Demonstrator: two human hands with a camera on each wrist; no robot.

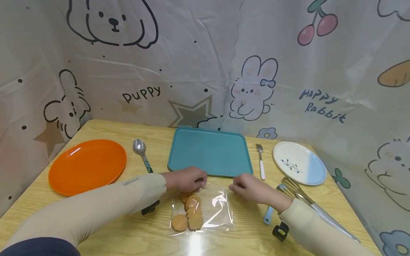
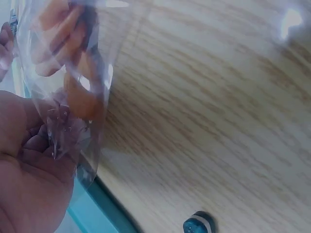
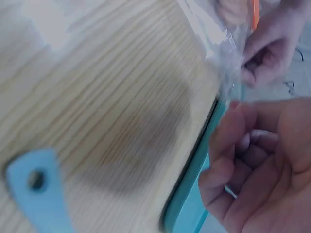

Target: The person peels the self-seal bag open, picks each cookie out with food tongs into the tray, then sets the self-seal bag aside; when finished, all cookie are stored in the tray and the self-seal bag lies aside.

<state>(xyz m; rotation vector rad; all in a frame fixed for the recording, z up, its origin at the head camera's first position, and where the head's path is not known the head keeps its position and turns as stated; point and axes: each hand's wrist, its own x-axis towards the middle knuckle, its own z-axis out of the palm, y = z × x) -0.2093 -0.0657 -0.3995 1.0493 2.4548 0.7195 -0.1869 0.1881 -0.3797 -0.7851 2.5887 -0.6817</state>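
A clear plastic bag hangs between the two hands in the head view, with several round tan cookies gathered in its left part. At its top left edge the left hand pinches the plastic. The left wrist view shows crumpled film at the curled fingers of that hand. The right hand pinches the bag's top right corner between thumb and finger. In the right wrist view the film reaches the fingertips of this hand, whose other fingers are curled.
Behind the hands lies a teal tray. To the left are an orange plate and a spoon. A fork, a white-and-blue plate, a blue-handled utensil and a metal utensil are on the right.
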